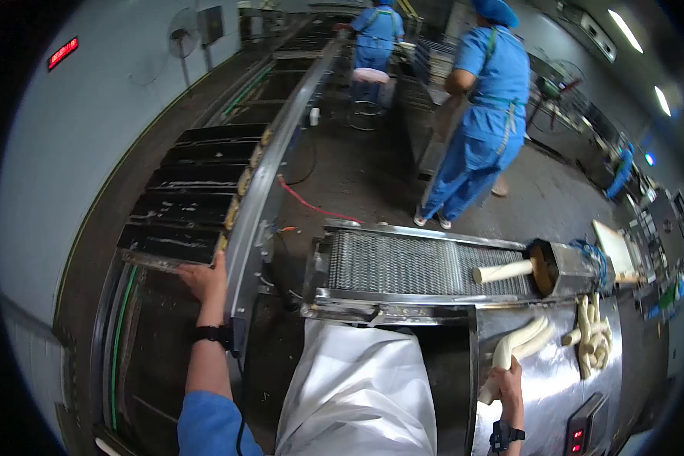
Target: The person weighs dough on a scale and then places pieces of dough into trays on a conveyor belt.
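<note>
My left hand [205, 283] grips the near right corner of a strapped set of black loaf pans [176, 207]. The pans sit on the long conveyor at left. My right hand [507, 385] is closed around pale dough ropes [518, 343] over the steel table [543, 386]. The ropes lie side by side and bend toward the right. Another pile of twisted dough ropes [590, 334] rests farther right on that table. A thick dough roll [501, 271] sticks out of a metal outlet [566, 267] onto the mesh belt [403, 262].
A metal conveyor rail [270, 182] runs away from me at left. A scale with a red display [585, 427] sits at the table's front. One co-worker [479, 114] stands beyond the mesh belt, another [376, 38] farther back. A red hose [311, 204] crosses the floor.
</note>
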### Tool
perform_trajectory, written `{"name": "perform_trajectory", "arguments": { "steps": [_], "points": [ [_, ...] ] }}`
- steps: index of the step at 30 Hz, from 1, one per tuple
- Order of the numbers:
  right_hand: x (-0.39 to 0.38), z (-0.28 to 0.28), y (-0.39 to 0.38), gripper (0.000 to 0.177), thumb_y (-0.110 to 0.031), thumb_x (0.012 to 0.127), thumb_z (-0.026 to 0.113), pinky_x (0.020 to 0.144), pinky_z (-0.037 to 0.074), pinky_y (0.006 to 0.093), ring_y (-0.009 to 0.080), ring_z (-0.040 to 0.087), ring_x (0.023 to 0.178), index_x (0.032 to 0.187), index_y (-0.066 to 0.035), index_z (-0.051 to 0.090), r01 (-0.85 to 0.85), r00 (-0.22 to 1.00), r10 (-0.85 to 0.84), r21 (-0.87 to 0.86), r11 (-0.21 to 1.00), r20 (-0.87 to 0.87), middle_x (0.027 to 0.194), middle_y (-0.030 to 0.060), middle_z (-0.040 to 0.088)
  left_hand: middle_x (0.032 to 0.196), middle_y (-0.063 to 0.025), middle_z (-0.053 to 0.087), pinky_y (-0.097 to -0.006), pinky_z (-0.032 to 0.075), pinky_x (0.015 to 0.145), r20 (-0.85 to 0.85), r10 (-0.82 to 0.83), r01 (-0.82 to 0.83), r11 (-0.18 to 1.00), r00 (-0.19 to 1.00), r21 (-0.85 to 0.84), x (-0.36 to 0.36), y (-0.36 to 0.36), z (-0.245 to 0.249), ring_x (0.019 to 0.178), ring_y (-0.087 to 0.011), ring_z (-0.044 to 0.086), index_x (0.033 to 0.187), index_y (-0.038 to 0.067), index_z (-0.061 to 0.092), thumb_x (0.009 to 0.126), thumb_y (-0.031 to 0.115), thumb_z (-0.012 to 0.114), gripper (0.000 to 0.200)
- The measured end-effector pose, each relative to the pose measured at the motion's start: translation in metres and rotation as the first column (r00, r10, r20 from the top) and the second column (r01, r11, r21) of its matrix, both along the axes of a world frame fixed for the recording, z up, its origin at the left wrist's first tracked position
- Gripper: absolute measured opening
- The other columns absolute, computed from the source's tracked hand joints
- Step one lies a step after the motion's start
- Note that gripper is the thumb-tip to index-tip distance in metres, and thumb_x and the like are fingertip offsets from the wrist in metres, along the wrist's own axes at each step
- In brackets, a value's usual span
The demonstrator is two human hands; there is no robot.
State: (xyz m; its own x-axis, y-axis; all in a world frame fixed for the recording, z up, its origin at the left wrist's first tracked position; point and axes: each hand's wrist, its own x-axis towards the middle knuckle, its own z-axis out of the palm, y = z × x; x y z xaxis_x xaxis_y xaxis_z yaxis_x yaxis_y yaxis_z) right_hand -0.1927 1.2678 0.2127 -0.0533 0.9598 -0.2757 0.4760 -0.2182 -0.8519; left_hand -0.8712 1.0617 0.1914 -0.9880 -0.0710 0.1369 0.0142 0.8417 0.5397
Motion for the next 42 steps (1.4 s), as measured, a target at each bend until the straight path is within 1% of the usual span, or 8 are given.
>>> {"name": "perform_trajectory", "arguments": {
  "steps": [10, 13, 19, 25, 28, 31, 39, 42],
  "points": [
    [-0.262, 0.254, -0.029, 0.073, -0.036, 0.069, 0.061, 0.056, 0.055, 0.0388, 0.0309, 0.064, 0.063, 0.124, 0.010, 0.051, -0.476, 0.687, 0.432, 0.088, 0.875, -0.584, 0.089, 0.0263, 0.063, 0.148, -0.0468, 0.007, -0.0453, 0.015, 0.120, -0.043, -0.090, 0.095, 0.986, 0.995, 0.135, 0.053, -0.045, 0.025, 0.144, -0.0505, 0.012, 0.140, -0.025, 0.004, 0.082, 0.041, 0.072, 0.111],
    [-0.335, 0.280, -0.035, 0.073, -0.042, 0.079, 0.060, 0.055, 0.054, 0.0366, 0.0292, 0.065, 0.066, 0.129, 0.009, 0.049, -0.827, 0.384, 0.688, 0.101, 0.553, -0.616, 0.094, 0.0272, 0.064, 0.148, -0.0466, 0.005, -0.0449, 0.015, 0.120, -0.068, -0.084, 0.094, 0.983, 0.994, 0.161, 0.057, -0.051, 0.026, 0.143, -0.0505, 0.012, 0.140, -0.025, 0.004, 0.082, 0.039, 0.073, 0.111],
    [-0.462, 0.242, -0.042, 0.052, -0.007, 0.081, 0.060, 0.070, 0.054, 0.0253, 0.0196, 0.065, 0.099, 0.132, 0.000, 0.053, -0.920, 0.115, 0.687, 0.185, 0.347, -0.718, 0.117, 0.0126, 0.061, 0.149, -0.0448, 0.004, -0.0447, 0.015, 0.120, -0.033, -0.073, 0.079, 0.976, 0.997, 0.202, 0.059, -0.057, 0.034, 0.143, -0.0493, 0.015, 0.141, -0.025, 0.006, 0.082, 0.039, 0.072, 0.110],
    [-0.435, 0.107, 0.050, 0.052, -0.012, 0.077, 0.071, 0.080, 0.053, 0.0321, 0.0257, 0.065, 0.097, 0.125, 0.002, 0.059, -0.886, 0.452, 0.881, 0.178, 0.427, 0.137, 0.118, 0.0148, 0.063, 0.149, -0.0458, 0.005, -0.0454, 0.017, 0.120, -0.028, -0.068, 0.072, 0.976, 0.997, 0.206, 0.047, -0.057, 0.018, 0.143, -0.0500, 0.015, 0.139, -0.027, 0.005, 0.084, 0.041, 0.069, 0.108],
    [-0.369, 0.030, 0.104, 0.063, -0.017, 0.069, 0.075, 0.098, 0.046, 0.0475, 0.0427, 0.055, 0.112, 0.126, -0.001, 0.054, -0.904, 0.359, 0.436, 0.192, 0.381, 0.825, 0.115, 0.0247, 0.061, 0.148, -0.0460, 0.006, -0.0454, 0.017, 0.120, 0.033, -0.106, 0.099, 0.980, 0.994, 0.171, 0.054, -0.053, 0.036, 0.143, -0.0502, 0.016, 0.140, -0.026, 0.006, 0.086, 0.040, 0.068, 0.106],
    [-0.312, -0.003, 0.119, 0.064, -0.020, 0.066, 0.077, 0.098, 0.045, 0.0483, 0.0388, 0.054, 0.115, 0.123, -0.003, 0.055, -0.793, 0.279, 0.350, 0.009, 0.609, 0.894, 0.119, 0.0209, 0.059, 0.148, -0.0463, 0.007, -0.0454, 0.017, 0.120, 0.029, -0.136, 0.130, 0.977, 0.990, 0.171, 0.051, -0.052, 0.029, 0.143, -0.0502, 0.015, 0.140, -0.026, 0.006, 0.087, 0.040, 0.066, 0.104],
    [-0.292, 0.024, 0.082, 0.041, -0.026, 0.066, 0.079, 0.091, 0.047, 0.0473, 0.0338, 0.055, 0.112, 0.101, -0.009, 0.065, -0.874, 0.234, 0.160, 0.136, 0.466, 0.959, 0.108, 0.0133, 0.060, 0.148, -0.0467, 0.005, -0.0463, 0.015, 0.120, 0.027, -0.138, 0.134, 0.986, 0.990, 0.103, 0.053, -0.051, 0.030, 0.144, -0.0492, 0.012, 0.139, -0.027, 0.005, 0.088, 0.041, 0.064, 0.104],
    [-0.311, 0.040, 0.094, 0.042, -0.022, 0.070, 0.074, 0.084, 0.052, 0.0467, 0.0403, 0.063, 0.097, 0.106, -0.005, 0.062, -0.776, 0.515, 0.379, 0.230, 0.588, 0.769, 0.104, 0.0207, 0.065, 0.149, -0.0457, 0.004, -0.0469, 0.015, 0.120, 0.021, -0.112, 0.109, 0.987, 0.993, 0.120, 0.058, -0.050, 0.041, 0.144, -0.0488, 0.012, 0.140, -0.026, 0.003, 0.088, 0.042, 0.064, 0.105]
  ]
}}
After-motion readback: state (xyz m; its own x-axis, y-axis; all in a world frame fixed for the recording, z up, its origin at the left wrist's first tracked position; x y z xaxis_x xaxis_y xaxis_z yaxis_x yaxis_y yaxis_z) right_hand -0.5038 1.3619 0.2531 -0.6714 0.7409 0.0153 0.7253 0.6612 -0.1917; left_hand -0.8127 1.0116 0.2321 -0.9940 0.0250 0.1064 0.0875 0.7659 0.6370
